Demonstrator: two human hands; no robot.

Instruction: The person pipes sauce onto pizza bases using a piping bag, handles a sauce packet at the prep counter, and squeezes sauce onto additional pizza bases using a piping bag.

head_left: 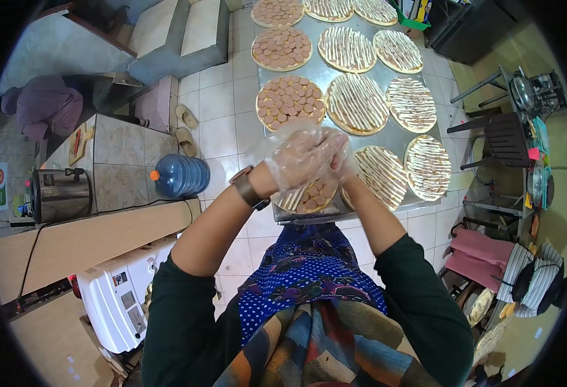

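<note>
Both my hands, in clear plastic gloves, are closed together above the near edge of a metal table (pixel 351 68). My left hand (pixel 301 160), with a watch on its wrist, presses against my right hand (pixel 340 155). What they grip is hidden by fingers and crumpled clear plastic. Just under them lies a round pizza (pixel 312 198) topped with sausage slices, with white stripes on its left part. Beyond my hands is a pizza (pixel 290 101) with sausage slices only. A white-striped pizza (pixel 380 177) lies right beside my right hand.
Several more pizzas, such as a striped one (pixel 427 166), cover the table. A blue water jug (pixel 181 176) stands on the floor at left, near sandals (pixel 186 129). A dark plastic chair (pixel 499 134) stands at right. Another person (pixel 51 106) bends over at far left.
</note>
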